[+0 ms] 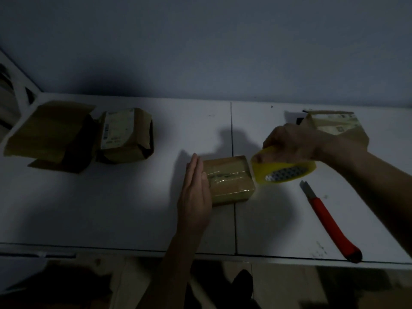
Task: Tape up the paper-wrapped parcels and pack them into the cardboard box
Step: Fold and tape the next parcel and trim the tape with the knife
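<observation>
Parcel taping station, dim light: one parcel in hand, tape roll applied.

Small brown parcel (pixel 228 179) lies flat at table (pixel 133 208) centre, long axis left-right, tape band along it. Left hand (pixel 195 192), fingers straight, presses its left end. Right hand (pixel 292 141) grips yellow tape roll (pixel 283 171) at its right end. Red utility knife (pixel 330 219) lies right, blade pointing away. Open cardboard box (pixel 49 134) far left, labelled parcel (pixel 127 134) beside it; another parcel (pixel 334 126) behind the right hand.

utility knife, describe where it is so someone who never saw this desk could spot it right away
Start at the white table and go to its front right corner, right of the seam down the middle. The utility knife lies there on a slant, blade end pointing towards the yellow tape roll. It is the only red, long, thin thing; everything else nearby is brown paper or cardboard.
</observation>
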